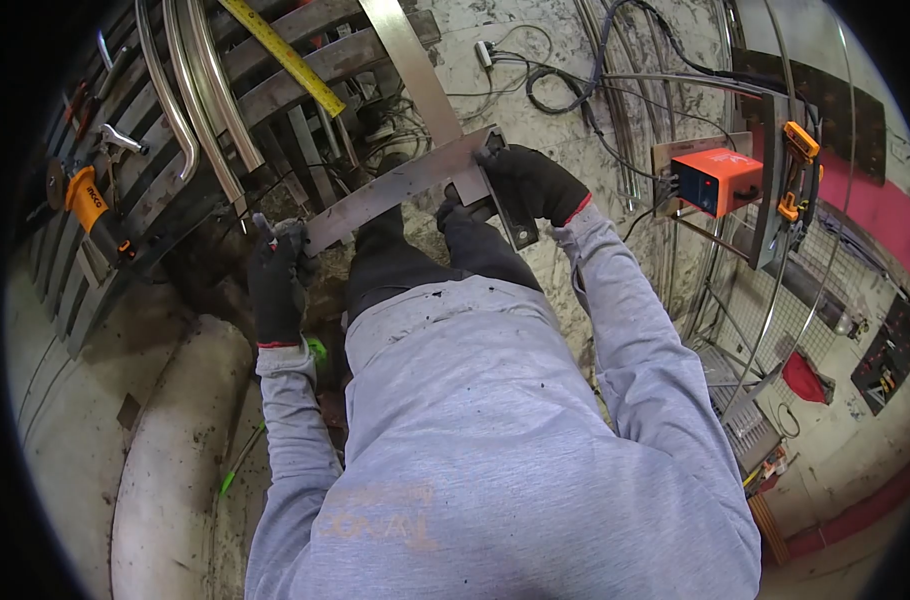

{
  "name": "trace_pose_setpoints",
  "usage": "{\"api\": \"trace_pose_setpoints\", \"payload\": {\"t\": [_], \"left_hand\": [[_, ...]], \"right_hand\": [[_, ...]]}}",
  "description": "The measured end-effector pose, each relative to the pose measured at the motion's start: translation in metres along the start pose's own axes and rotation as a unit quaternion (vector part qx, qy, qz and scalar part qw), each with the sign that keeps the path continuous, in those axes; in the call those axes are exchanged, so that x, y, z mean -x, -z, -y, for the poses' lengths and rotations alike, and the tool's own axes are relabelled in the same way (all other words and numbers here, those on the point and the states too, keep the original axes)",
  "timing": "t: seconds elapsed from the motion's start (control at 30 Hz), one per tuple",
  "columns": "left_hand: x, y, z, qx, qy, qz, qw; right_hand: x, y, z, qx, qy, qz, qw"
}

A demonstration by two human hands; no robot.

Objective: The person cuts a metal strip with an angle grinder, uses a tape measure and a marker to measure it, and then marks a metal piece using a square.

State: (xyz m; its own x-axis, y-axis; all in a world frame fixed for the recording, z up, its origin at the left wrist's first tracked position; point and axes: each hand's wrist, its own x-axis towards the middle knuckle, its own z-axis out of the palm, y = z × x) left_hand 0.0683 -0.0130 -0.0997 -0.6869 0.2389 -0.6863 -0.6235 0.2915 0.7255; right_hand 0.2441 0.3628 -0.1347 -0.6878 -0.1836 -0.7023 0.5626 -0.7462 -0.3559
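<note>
A flat steel bar (385,195) slants across in front of my body, below a second flat bar (415,65) that runs in from the top and crosses its right end. My left hand (279,280), in a black glove with a red cuff edge, is closed at the bar's left end. At the crossing, my gloved right hand (543,186) is closed around a dark, L-shaped metal piece (513,215), which has a hole near its lower end. Its fingertips are partly hidden behind the metal.
Slatted dark metal bars (315,65) at upper left carry bent shiny tubes (200,100), a yellow tape measure blade (285,55) and an orange angle grinder (90,205). An orange box machine (717,180) with cables stands right. A large pipe (180,430) lies lower left.
</note>
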Motion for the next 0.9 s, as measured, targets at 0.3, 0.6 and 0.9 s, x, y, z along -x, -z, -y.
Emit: {"api": "trace_pose_setpoints", "payload": {"t": [0.3, 0.6, 0.9], "left_hand": [[0.0, 0.002, 0.0, 0.029, 0.011, 0.006, 0.999], [-0.001, 0.003, 0.0, 0.012, -0.009, 0.012, 1.0], [0.0, 0.0, -0.005, 0.03, -0.008, 0.006, 1.0]], "right_hand": [[0.006, -0.013, 0.007, -0.021, -0.004, 0.025, 0.999], [-0.003, -0.002, -0.001, -0.055, 0.001, 0.031, 0.998], [-0.004, 0.005, -0.001, -0.044, -0.002, 0.042, 0.998]]}}
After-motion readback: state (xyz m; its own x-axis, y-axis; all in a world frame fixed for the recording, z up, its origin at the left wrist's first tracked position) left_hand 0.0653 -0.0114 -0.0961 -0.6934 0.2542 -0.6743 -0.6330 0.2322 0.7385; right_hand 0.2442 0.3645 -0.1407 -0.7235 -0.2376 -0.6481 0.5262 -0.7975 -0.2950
